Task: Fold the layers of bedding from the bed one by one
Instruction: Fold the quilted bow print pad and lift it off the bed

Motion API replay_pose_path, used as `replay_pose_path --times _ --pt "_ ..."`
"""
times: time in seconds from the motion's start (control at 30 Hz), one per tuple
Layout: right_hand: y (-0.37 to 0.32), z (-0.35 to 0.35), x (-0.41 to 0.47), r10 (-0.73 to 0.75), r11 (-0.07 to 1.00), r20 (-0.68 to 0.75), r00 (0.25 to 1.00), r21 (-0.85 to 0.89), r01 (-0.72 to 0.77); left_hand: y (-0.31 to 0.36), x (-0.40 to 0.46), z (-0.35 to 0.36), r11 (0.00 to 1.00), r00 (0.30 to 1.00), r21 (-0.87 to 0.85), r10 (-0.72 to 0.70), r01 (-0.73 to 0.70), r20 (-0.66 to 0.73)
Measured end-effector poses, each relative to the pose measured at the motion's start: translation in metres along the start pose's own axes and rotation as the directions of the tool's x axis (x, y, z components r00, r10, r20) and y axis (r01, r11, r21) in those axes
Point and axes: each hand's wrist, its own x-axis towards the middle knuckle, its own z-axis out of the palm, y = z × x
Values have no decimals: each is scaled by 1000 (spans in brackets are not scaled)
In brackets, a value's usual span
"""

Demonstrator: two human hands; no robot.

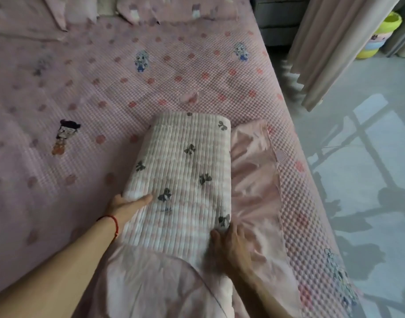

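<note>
Two hands on folded quilt [185, 175], white-and-pink ribbed bundle with dark bows, lying on pink sheet [254, 191] near right edge of bed [105, 88]. Left hand [128, 206] grips bundle's left near corner, thumb over top. Right hand [231, 242] grips its right near edge, fingers tucked beneath. Red string [114, 222] circles left wrist. Pillows [174, 10] at far end; curtain [323, 47] hangs beside bed.
</note>
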Motion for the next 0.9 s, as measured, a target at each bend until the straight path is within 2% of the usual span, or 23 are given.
replay_pose_path --times 0.17,0.27,0.4,0.47,0.53,0.63,0.7,0.77,0.9 --pt "11 -7 11 14 1000 6 1000 5 -14 0 12 -6 996 998 84 -23 18 61" --pt "10 0 12 52 999 2 999 11 -52 -8 18 -7 994 997 104 -49 43 58" --pt "9 4 14 26 999 -13 1000 23 -26 -14 -2 2 983 997 165 -82 81 2" --pt "7 0 17 11 1000 -6 1000 16 -11 -23 -22 10 979 1000 204 3 -5 6" --pt "2 -1 14 29 999 -17 999 -35 -30 -34 -41 18 983 994 157 83 -93 68" --pt "-17 7 -3 -24 980 -137 990 -198 -4 -51 -55 22 981 991 158 101 -113 83" --pt "-31 16 -15 -134 964 -34 990 -235 123 -59 -51 19 970 999 239 43 -46 17" --pt "-32 24 -13 -180 936 102 978 -287 202 -60 -47 17 957 1000 290 -24 27 -13" --pt "-23 32 4 -128 919 144 981 -354 172 -59 -44 25 976 998 206 -62 63 -14"
